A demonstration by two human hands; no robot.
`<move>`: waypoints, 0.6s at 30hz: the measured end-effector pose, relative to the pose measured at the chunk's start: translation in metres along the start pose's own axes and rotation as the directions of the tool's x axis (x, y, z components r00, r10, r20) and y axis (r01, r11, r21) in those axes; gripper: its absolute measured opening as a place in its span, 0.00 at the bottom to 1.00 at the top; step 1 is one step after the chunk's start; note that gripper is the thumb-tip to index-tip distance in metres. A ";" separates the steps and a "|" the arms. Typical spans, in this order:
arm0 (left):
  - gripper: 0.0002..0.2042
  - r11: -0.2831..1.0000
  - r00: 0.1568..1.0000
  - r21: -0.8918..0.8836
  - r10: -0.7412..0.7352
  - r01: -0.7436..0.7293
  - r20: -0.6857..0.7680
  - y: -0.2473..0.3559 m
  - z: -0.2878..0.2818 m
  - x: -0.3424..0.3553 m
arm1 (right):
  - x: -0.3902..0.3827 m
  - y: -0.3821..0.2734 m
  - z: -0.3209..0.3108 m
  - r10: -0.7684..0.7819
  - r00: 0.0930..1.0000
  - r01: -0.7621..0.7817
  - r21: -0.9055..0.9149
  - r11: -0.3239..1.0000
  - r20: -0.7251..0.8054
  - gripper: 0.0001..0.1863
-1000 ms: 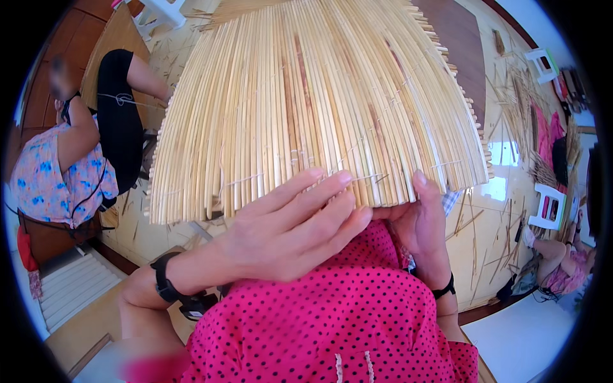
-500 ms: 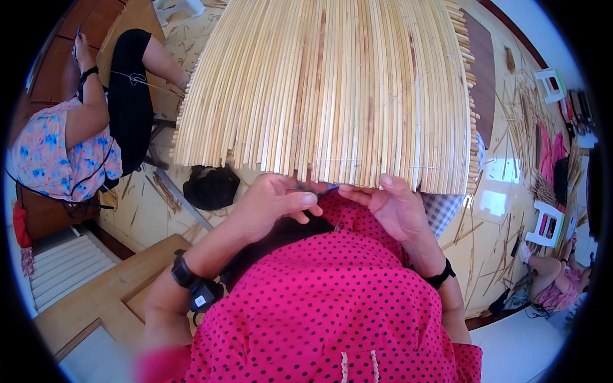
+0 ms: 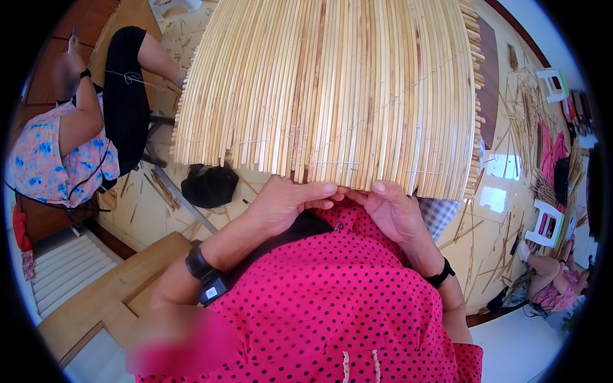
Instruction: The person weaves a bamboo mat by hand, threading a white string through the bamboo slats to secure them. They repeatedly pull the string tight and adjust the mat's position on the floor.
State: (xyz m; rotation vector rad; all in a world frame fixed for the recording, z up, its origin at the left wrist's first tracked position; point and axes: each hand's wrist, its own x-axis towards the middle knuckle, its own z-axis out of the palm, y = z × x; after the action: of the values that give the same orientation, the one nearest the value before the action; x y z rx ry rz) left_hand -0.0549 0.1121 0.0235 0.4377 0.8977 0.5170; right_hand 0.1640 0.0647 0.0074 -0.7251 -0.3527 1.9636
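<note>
A wide mat of pale reed sticks [image 3: 325, 89], stitched across with thin threads, fills the upper middle. My left hand [image 3: 292, 203] is closed on its lower edge, thumb along the stick ends and fingers partly hidden underneath. My right hand [image 3: 393, 214] grips that edge a little to the right, thumb at the front and fingertips reaching behind toward my left ones. Beneath the mat lie my pink dotted clothing [image 3: 319, 287] and a checked cloth [image 3: 434, 214].
A co-worker [image 3: 57, 147] in a floral top sits at the left; another person [image 3: 559, 281] is at the far right. Reed scraps [image 3: 523, 121] litter the tiled floor, with white stools [image 3: 544, 223] on the right. A black bundle [image 3: 207, 185] lies under the mat's left side.
My left hand has moved from lying on top of the mat down to gripping its edge. Since half a second ago its thumb has come onto the stick ends.
</note>
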 end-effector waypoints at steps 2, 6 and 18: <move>0.13 1.000 1.000 -0.011 -0.008 0.007 -0.009 -0.001 0.000 0.002 | 0.001 0.001 -0.004 0.014 1.000 -0.014 0.000 1.000 0.005 0.28; 0.11 0.997 0.999 0.075 0.034 -0.035 0.016 -0.008 0.002 0.007 | 0.000 -0.001 0.000 0.027 1.000 -0.027 -0.018 0.999 0.001 0.27; 0.07 0.993 0.998 0.105 0.041 -0.046 0.049 -0.013 0.007 0.029 | -0.002 0.007 -0.022 0.028 1.000 -0.029 -0.031 0.999 -0.012 0.21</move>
State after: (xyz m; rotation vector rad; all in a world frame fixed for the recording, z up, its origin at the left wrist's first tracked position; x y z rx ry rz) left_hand -0.0312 0.1184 0.0019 0.5653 0.8749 0.4985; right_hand 0.1737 0.0579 -0.0130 -0.7650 -0.3680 1.9836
